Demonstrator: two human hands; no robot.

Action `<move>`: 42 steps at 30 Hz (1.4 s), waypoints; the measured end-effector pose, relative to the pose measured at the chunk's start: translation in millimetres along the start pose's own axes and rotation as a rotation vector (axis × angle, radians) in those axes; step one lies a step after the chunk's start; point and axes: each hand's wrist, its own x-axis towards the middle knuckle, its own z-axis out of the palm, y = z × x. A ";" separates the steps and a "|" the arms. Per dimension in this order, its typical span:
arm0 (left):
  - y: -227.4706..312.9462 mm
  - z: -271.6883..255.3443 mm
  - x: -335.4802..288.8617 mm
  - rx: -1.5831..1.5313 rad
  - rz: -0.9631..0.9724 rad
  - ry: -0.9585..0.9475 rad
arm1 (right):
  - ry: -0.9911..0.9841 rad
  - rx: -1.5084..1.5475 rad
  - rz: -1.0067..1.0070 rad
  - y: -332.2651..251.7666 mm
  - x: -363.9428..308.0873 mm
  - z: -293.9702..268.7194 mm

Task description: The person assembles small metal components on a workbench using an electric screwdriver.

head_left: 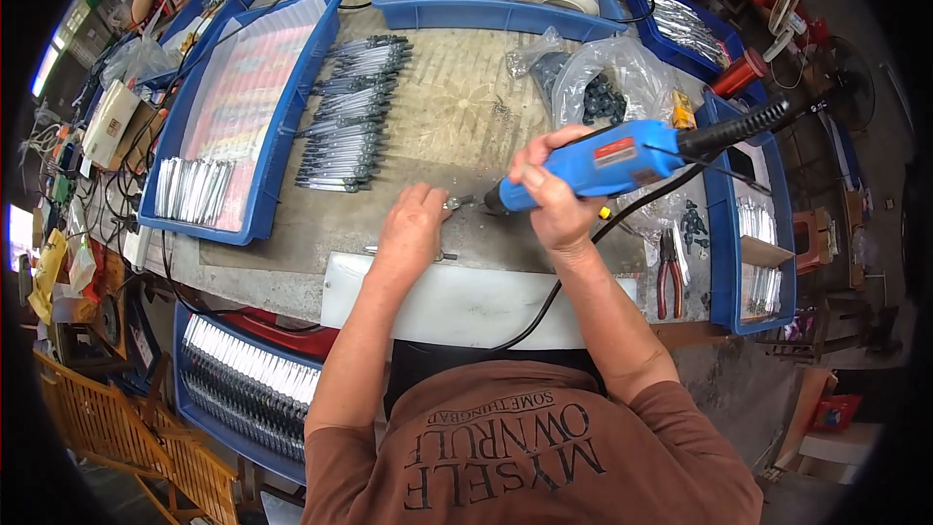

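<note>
My right hand (556, 196) is wrapped round a blue corded electric screwdriver (612, 163). The tool lies nearly level, its black nose pointing left and its cable running off to the right. My left hand (413, 224) is closed on a slim part with a metal and dark end (457, 202), which pokes out at the fingertips just short of the nose; the rest is hidden under the fingers. Beneath my left wrist lies another thin rod-like piece (445, 256). Left of that hand, rows of slim pen-like pieces with dark ends (345, 117) lie on the table.
Blue trays of slim pieces stand at left (260, 224), right (724, 282) and lower left (185, 399); another blue tray (466, 15) is at the back. Clear bags (622, 63) hold small black parts. Red-handled pliers (671, 277) lie at right. A co-worker sits far left.
</note>
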 end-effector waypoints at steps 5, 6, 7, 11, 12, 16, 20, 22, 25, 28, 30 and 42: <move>-8.5 -21.9 -10.9 -0.100 -0.005 -0.080 | 0.206 0.181 0.005 -1.3 6.1 -31.3; -9.4 -25.8 -12.9 -0.104 0.013 -0.114 | 0.261 0.191 0.009 0.8 6.2 -38.6; -9.8 -29.1 -13.7 -0.108 0.031 -0.146 | 0.303 0.227 0.012 2.4 6.4 -45.8; -12.3 -36.8 -18.8 -0.104 0.037 -0.191 | 0.326 0.290 0.011 6.4 7.5 -67.5; -12.0 -38.8 -19.3 -0.103 0.055 -0.229 | 0.345 0.291 0.010 6.2 8.2 -70.5; -7.9 -42.6 -21.8 -0.114 0.063 -0.266 | 0.378 0.311 0.031 5.3 9.8 -77.7; -20.5 -44.1 -25.8 -0.152 0.035 -0.038 | 0.343 0.266 0.052 5.0 8.1 -86.3; -34.5 -48.3 -24.6 -0.108 -0.058 0.177 | 0.360 0.280 0.042 4.0 9.3 -82.1; -51.7 -58.3 -19.7 0.030 -0.096 0.271 | 0.376 0.296 0.028 5.3 9.9 -82.9; -66.4 -60.4 -13.8 0.139 -0.096 0.246 | 0.398 0.283 0.032 7.2 10.2 -84.3; -71.0 -62.0 -9.9 0.204 -0.068 0.249 | 0.405 0.276 0.034 8.7 10.3 -84.3; -78.6 -77.3 6.3 0.259 0.000 0.003 | 0.389 0.235 0.065 9.7 10.0 -85.2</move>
